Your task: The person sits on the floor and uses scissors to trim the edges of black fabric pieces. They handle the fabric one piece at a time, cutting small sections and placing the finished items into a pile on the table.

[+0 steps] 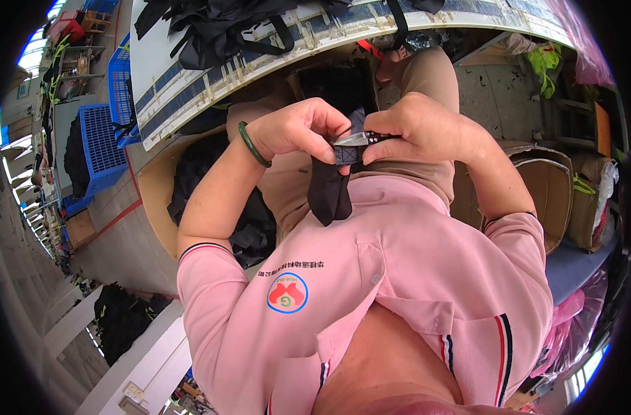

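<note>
In front of my lap, my left hand (293, 129) pinches a black fabric piece (330, 199) by a stitched strap end between thumb and fingers. Its lower part hangs down against the pink shirt. My right hand (421, 128) is closed on a small black-handled cutting tool (378, 137), whose bright metal blade lies against the strap end. The tool's exact kind is hard to make out, since the fingers cover part of it. A green bangle (253, 144) circles my left wrist.
A worn table (225, 81) edge runs across the far side, with black fabric pieces (222, 31) heaped on it. A carton (160, 200) of black pieces stands left of my legs. Blue crates (104, 149) are farther left, cardboard boxes (547, 183) at the right.
</note>
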A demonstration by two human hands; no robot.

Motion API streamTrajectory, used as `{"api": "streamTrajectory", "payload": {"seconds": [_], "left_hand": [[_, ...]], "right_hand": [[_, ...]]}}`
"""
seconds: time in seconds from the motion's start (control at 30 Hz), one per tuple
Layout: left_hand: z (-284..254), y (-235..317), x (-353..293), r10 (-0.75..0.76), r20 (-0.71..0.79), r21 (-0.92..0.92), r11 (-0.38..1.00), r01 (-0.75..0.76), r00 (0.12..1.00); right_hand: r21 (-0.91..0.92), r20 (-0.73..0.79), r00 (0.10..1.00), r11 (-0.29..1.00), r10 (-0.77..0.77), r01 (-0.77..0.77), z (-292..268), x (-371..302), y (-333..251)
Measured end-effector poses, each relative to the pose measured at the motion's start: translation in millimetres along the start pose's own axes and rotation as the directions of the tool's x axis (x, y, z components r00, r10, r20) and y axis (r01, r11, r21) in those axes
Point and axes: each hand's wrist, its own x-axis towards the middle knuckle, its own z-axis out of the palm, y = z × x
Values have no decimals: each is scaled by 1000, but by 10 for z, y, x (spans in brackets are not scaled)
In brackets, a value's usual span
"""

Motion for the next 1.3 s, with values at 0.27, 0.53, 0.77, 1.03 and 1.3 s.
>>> {"api": "streamTrajectory", "payload": {"seconds": [0.27, 0.53, 0.77, 1.03, 1.3], "left_hand": [[124, -198, 16, 371, -516, 123, 924, -362, 772], [291, -208, 133, 605, -605, 315, 779, -542, 518], [271, -236, 103, 614, -600, 323, 773, -546, 513], [264, -255, 110, 612, -580, 335, 780, -528, 538], [275, -255, 123, 606, -584, 334, 786, -521, 540]], "right_hand": [[44, -302, 938, 985, 170, -164, 113, -83, 36], [-163, -544, 839, 980, 8, -116, 293, 34, -25], [64, -405, 888, 976, 218, -210, 176, -15, -90], [106, -340, 910, 971, 237, -213, 148, -35, -59], [-26, -481, 872, 993, 87, -114, 211, -3, -45]]}}
